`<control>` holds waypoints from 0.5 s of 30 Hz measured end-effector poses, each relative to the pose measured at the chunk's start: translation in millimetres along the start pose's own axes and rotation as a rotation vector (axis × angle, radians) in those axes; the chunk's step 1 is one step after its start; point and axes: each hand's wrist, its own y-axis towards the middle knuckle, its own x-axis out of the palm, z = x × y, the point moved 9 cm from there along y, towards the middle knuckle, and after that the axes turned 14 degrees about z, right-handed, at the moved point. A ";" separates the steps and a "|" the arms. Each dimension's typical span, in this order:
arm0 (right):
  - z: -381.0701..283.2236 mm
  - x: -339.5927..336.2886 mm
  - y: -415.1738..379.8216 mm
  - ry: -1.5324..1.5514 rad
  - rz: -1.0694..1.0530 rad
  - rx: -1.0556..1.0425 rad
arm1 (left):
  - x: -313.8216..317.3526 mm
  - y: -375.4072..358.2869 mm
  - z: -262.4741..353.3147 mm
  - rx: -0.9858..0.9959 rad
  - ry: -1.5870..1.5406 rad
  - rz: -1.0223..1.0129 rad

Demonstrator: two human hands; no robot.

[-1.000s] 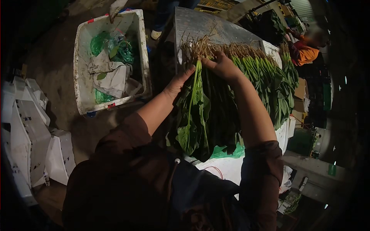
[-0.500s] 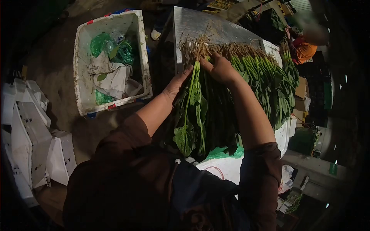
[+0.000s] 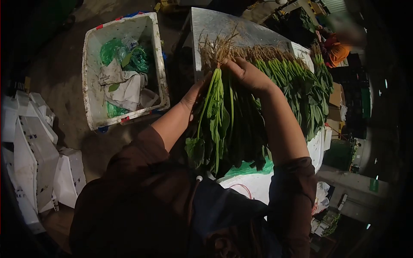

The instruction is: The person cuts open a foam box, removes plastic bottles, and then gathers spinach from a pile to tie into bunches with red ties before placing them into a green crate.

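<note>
Dim indoor work area, cluttered at the edges; brightest light falls on the desk [image 3: 258, 31], a grey metal top crossed by leafy greens. Nearest: dark sleeves [image 3: 294, 182] are worn pushed up toward the elbows, and a white surface [image 3: 247, 185] is seen below the leaf tips, partly covered by green plastic [image 3: 254, 167].

Just beyond, a bunch of greens [image 3: 217, 103] is flanked by both bare hands, its pale roots [image 3: 218, 49] pointed away over the metal, its stems and leaves trailed back toward the body. By the right grip [image 3: 249, 77], the bunch is touched at the neck, thumb laid just below the roots; the finger undersides are hidden, so how tightly it is closed cannot be told. The left grip [image 3: 198, 91] is placed against the opposite side, largely in shadow; its degree of closure cannot be told either.

To the right, more greens [image 3: 301, 92] are laid side by side in a row, roots aligned. To the left, on the floor, a grimy white tub [image 3: 158, 53] is littered with green bags [image 3: 112, 50] and pale scraps [image 3: 127, 89]; white foam boxes [image 3: 36, 157] are heaped farther left. At far right, a cardboard box [image 3: 335, 102] and a person in orange [image 3: 337, 55] are noted.
</note>
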 end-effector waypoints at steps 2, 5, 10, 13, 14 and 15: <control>-9.4 -6.8 -8.6 0.056 0.009 -0.004 | 4.5 3.8 -1.4 -0.001 -0.015 -0.110; -22.8 -7.3 -25.4 0.018 -0.021 -0.110 | 10.7 10.1 13.3 0.305 0.173 -0.114; -23.8 -16.8 -24.1 0.091 -0.036 -0.074 | 23.7 -0.5 22.0 0.384 0.188 -0.070; -15.2 -22.0 -24.2 0.068 -0.044 -0.024 | 21.5 -11.4 15.3 0.305 0.480 -0.118; -9.4 -17.9 -17.4 0.087 -0.057 -0.055 | 26.9 -19.3 14.5 0.302 0.484 -0.119; -14.7 -13.9 -17.9 0.105 -0.071 -0.087 | 32.1 -26.2 15.8 0.355 0.489 -0.108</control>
